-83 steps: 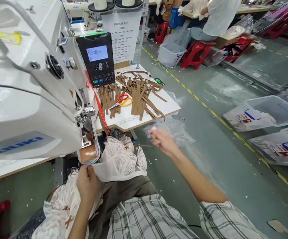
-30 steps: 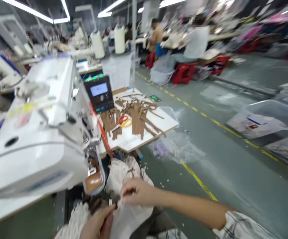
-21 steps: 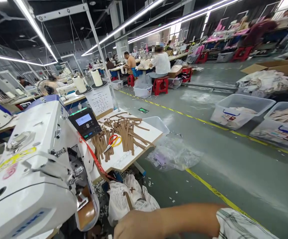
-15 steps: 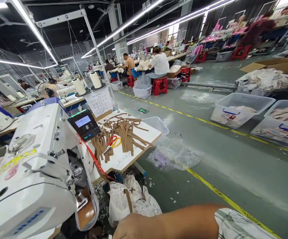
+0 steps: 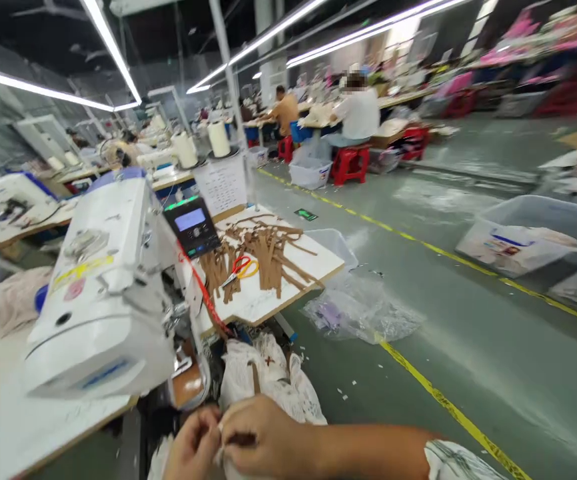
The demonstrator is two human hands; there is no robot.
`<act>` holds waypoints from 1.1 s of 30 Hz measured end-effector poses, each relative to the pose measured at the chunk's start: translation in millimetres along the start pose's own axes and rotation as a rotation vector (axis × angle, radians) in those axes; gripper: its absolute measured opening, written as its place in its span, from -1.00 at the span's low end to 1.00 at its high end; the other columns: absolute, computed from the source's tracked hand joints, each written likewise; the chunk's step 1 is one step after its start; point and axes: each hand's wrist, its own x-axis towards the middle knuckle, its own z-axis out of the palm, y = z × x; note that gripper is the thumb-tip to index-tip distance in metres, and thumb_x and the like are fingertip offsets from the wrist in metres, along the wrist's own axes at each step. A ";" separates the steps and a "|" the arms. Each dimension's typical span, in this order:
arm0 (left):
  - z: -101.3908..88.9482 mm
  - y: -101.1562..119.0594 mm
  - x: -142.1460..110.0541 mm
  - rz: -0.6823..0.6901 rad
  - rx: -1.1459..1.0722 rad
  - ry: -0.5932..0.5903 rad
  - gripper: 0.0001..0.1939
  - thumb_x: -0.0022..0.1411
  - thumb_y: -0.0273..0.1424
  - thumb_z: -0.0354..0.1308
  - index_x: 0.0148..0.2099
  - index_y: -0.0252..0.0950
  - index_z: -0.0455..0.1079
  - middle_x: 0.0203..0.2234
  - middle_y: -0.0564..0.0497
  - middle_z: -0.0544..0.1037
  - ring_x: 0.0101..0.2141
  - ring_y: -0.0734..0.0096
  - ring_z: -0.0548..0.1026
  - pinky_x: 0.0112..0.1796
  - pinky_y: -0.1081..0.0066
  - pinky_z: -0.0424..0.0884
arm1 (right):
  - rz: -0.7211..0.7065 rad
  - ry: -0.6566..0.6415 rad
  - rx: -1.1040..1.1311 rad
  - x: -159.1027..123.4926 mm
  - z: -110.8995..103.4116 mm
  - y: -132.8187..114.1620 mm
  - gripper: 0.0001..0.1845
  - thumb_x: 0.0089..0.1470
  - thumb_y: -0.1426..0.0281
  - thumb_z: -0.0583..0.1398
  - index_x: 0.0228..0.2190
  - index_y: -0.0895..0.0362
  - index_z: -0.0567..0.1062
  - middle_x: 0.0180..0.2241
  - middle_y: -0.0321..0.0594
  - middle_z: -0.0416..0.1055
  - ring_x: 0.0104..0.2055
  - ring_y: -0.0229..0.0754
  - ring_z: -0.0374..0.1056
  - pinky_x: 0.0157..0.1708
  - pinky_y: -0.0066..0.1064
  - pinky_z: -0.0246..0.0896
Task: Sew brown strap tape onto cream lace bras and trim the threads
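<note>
At the bottom edge my left hand (image 5: 193, 448) and my right hand (image 5: 263, 443) meet fingertip to fingertip, both pinched on a piece of white lace garment (image 5: 268, 380) that hangs below the sewing machine. A brown strap runs down the lace. Just left of the hands is the machine's brown-padded arm (image 5: 188, 387). The white sewing machine (image 5: 103, 300) stands above it on the table.
A control panel (image 5: 192, 227) is on the machine's right. Brown strips (image 5: 268, 257) and red-and-yellow scissors (image 5: 241, 268) lie on a side board. On the floor are a plastic bag (image 5: 361, 313), a yellow line and clear bins (image 5: 533, 233). People sit at tables behind.
The view lifted from my lap to the hall, then swung back a little. My right hand came in from the right and joined the left hand on the lace; both show again now.
</note>
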 end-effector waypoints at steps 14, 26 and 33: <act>-8.6 -10.6 -18.7 0.491 0.422 0.174 -0.84 0.33 -0.41 0.08 -0.35 -0.24 0.39 -0.49 0.06 0.50 -0.44 0.45 0.45 -0.40 0.46 0.35 | 0.172 -0.022 0.129 3.1 -5.0 -19.0 -0.80 0.07 0.52 0.14 -0.35 0.12 0.57 -0.45 -0.25 0.50 -0.43 -0.30 0.37 -0.39 -0.52 0.23; -14.5 1.7 -23.1 0.571 0.521 0.106 -0.90 0.31 -0.49 0.14 -0.16 -0.25 0.46 -0.38 0.02 0.60 -0.39 0.47 0.53 -0.37 0.50 0.40 | 0.244 -0.177 -0.256 31.1 -40.7 -6.1 -0.74 0.22 0.39 0.08 -0.48 0.11 0.45 -0.55 -0.32 0.33 -0.47 -0.30 0.20 -0.43 -0.47 -0.02; -19.6 5.9 -18.9 0.624 0.560 0.077 -0.90 0.30 -0.52 0.16 -0.17 -0.27 0.46 -0.42 0.05 0.60 -0.44 0.50 0.52 -0.42 0.53 0.36 | 0.317 -0.350 -0.099 36.7 -42.8 -10.7 -0.76 0.15 0.46 0.12 -0.57 0.14 0.33 -0.63 -0.42 0.02 -0.53 -0.35 -0.01 -0.48 -0.49 -0.13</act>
